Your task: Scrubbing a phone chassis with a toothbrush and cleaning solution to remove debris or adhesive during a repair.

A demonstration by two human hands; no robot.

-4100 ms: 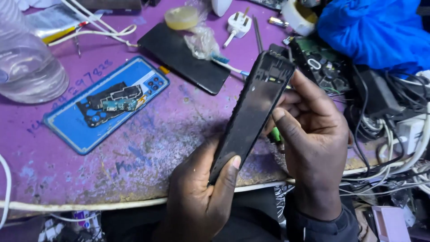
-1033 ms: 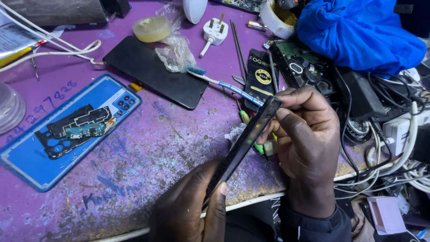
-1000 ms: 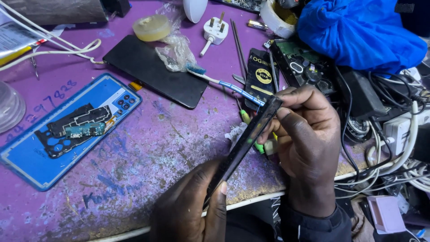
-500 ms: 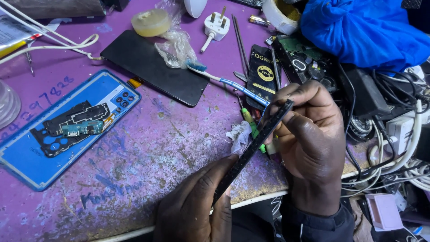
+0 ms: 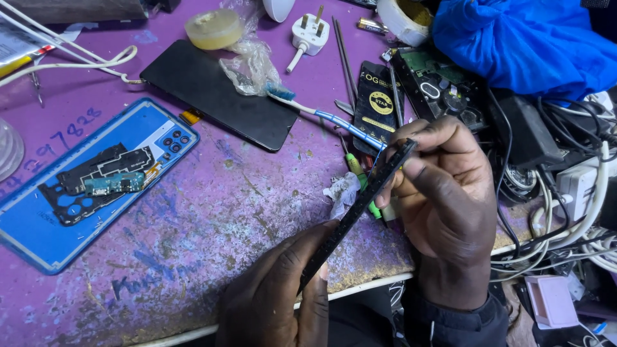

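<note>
A black phone frame (image 5: pixel 355 215) is held edge-on above the front of a worn purple table (image 5: pixel 212 218). My left hand (image 5: pixel 283 295) grips its lower end, and my right hand (image 5: pixel 443 199) pinches its upper end with thumb and fingers. Under the frame lie a green-handled tool (image 5: pixel 358 180) and a crumpled white tissue (image 5: pixel 340 191). At the left rests a blue phone back cover (image 5: pixel 83 193) with black plastic parts and a small circuit board (image 5: pixel 109 184) on it. A black phone screen (image 5: pixel 218 93) lies face down farther back.
A toothbrush (image 5: pixel 321 114) lies by the screen, with a white plug (image 5: pixel 308 32), a tape roll (image 5: pixel 405 16), a clear plastic bag (image 5: pixel 250 64) and a black packet (image 5: pixel 379 103) nearby. Blue cloth (image 5: pixel 533 45), a green circuit board (image 5: pixel 437 80) and tangled cables (image 5: pixel 578 193) crowd the right.
The phone frame has turned from showing its open inside to edge-on. The view has shifted, and my right hand's fingers have moved up to the frame's top end.
</note>
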